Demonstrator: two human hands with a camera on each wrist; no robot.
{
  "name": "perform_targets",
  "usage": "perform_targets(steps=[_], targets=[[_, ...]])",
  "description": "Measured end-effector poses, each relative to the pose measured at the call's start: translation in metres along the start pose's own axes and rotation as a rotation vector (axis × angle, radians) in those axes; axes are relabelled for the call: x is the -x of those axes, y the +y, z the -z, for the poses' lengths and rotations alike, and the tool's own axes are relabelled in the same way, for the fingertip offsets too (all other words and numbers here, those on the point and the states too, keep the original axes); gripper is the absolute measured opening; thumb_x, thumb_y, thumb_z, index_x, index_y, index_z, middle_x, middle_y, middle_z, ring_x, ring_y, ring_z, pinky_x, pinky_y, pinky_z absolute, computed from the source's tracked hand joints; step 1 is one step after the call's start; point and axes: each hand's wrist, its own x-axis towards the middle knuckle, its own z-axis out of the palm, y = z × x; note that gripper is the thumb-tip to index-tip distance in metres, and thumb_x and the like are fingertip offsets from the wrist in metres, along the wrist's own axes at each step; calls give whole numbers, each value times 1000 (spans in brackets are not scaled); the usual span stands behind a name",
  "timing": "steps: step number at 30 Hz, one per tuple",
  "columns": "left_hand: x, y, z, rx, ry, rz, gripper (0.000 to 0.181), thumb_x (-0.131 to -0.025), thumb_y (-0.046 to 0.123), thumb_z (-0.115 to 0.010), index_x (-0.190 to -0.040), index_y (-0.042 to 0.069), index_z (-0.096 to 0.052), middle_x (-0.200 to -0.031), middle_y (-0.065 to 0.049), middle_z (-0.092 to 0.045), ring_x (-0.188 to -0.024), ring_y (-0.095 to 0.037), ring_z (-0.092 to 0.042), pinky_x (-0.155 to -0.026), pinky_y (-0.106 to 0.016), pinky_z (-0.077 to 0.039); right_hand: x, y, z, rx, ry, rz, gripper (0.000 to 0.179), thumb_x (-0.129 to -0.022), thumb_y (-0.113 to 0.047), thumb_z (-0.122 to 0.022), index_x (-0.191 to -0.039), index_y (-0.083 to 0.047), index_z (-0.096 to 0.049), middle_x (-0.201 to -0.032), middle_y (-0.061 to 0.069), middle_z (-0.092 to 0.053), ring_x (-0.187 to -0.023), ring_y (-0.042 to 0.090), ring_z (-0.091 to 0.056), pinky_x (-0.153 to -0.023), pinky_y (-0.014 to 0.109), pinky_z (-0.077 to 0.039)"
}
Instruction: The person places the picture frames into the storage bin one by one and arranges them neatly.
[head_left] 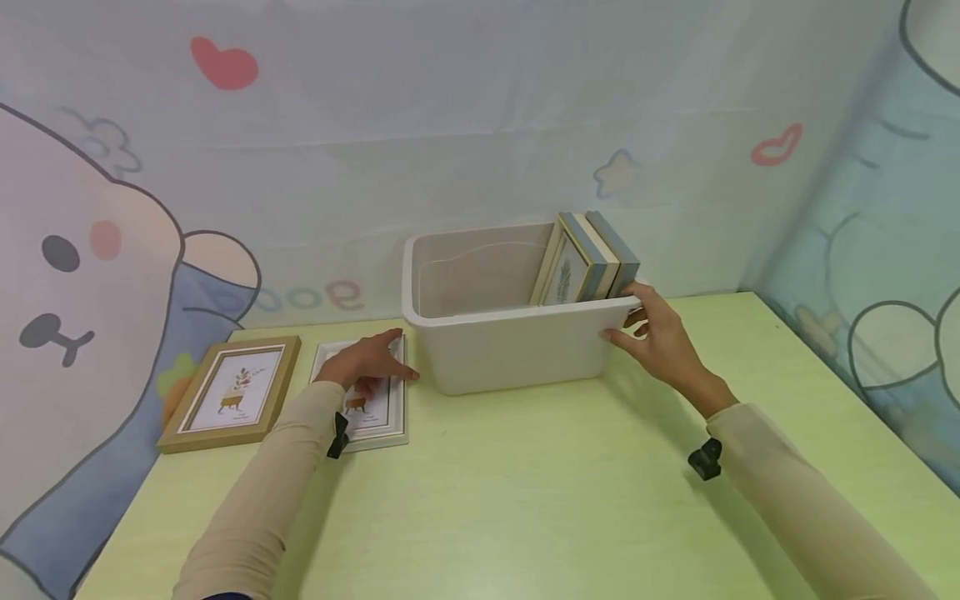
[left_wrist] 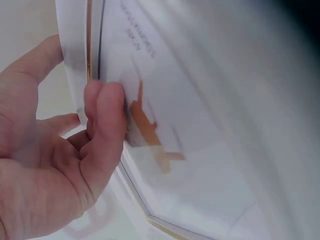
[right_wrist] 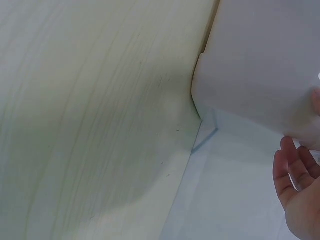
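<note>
My left hand (head_left: 367,360) is over a white picture frame (head_left: 390,421) that lies flat on the table. Its thumb and index finger reach to the frame's right edge, while the other fingers bend loosely over the print, as the left wrist view shows. Part of the print, an orange-brown shape (left_wrist: 147,127), shows beside them. At the right end of a white plastic bin (head_left: 517,350), my right hand (head_left: 663,342) grips the front corner, thumb on the wall and fingers by the rim. Several picture frames (head_left: 588,258) stand on edge, leaning together, inside the bin's right end.
Left of the white frame lies a wooden-coloured picture frame (head_left: 232,396) with a plant print. The light green table (head_left: 525,492) ends at a printed cloth backdrop (head_left: 480,158) close behind the bin. Another printed cloth (head_left: 885,250) hangs along the right side.
</note>
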Motion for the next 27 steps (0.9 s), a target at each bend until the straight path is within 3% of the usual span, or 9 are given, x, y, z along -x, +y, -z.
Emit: perform_targets(steps=[2, 10, 15, 22, 27], targets=[[1, 4, 1, 5, -11, 19, 108, -83, 41, -80, -162, 25, -9, -68, -4, -48, -52, -18, -55, -54, -32, -55, 0, 0, 0, -3, 0, 1, 58, -86, -10, -80, -132, -3, -45, -110, 17, -60, -90, 31, -63, -71, 49, -54], [-2, 14, 0, 26, -55, -3, 102, -84, 27, -78, -159, 13, -10, -69, -15, -64, -53, -21, -63, -55, -36, -57, 2, 2, 2, -8, -1, -10, 59, -85, -9, -80, -133, -3, -45, -111, 17, -60, -88, 32, -64, -72, 49, -54], [-3, 16, -4, -14, -29, 27, 81, -84, 23, -75, -147, 9, -26, -69, -16, -66, -52, -22, -64, -54, -36, -57, 2, 2, 0, -18, -10, -18, 61, -85, -9, -81, -134, -4, -44, -112, 18, -61, -87, 33, -66, -72, 51, -55], [-5, 21, -6, -88, 35, 48, 93, -85, 31, -78, -155, 10, -21, -86, -20, -65, -56, -25, -65, -53, -36, -57, 3, 2, 1, -13, -22, -20, 61, -85, -9, -80, -135, -4, -44, -112, 19, -60, -87, 36, -67, -72, 51, -55], [-7, 18, -4, -44, 16, 32, 79, -85, 22, -75, -147, 9, -27, -75, -18, -61, -52, -24, -63, -52, -36, -57, 1, 1, 2, -8, -29, -11, 62, -87, -11, -79, -136, -5, -43, -114, 18, -59, -88, 36, -66, -72, 49, -55]])
